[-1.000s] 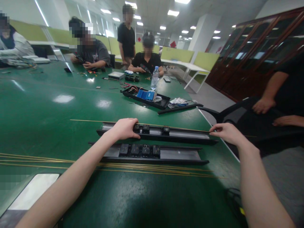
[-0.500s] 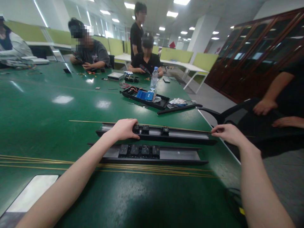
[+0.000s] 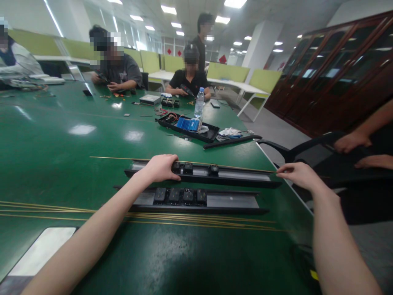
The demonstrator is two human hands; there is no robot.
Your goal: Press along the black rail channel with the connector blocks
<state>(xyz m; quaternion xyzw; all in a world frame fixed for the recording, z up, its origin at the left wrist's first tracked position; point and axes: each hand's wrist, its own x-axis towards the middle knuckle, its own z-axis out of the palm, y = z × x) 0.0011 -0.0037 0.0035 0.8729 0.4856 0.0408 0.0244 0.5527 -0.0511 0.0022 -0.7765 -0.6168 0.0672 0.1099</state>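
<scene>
My left hand [image 3: 162, 167] is closed over the far black rail [image 3: 239, 180], fingers on its back edge and thumb at its front. Beside that hand, small black blocks [image 3: 188, 168] sit inside the rail. A thin brass rod [image 3: 116, 157] runs along the rail's back edge and passes under my left fingers. Past the rail's right end, my right hand [image 3: 290, 170] pinches the rod's right part between thumb and fingers. Nearer to me lies a second black rail [image 3: 233, 210] holding several black blocks [image 3: 174, 196].
Several brass rods [image 3: 196, 217] lie in front of the near rail. A white-topped object [image 3: 46, 248] is at the lower left. Beyond are a black tray [image 3: 210, 133], a bottle [image 3: 199, 103] and gloves [image 3: 229, 133]. A person's hands [image 3: 353, 141] rest by a chair at the right.
My right hand has shifted slightly right along the rod. My left hand has barely moved. The standing person at the back moved right, and the person by the chair has shifted.
</scene>
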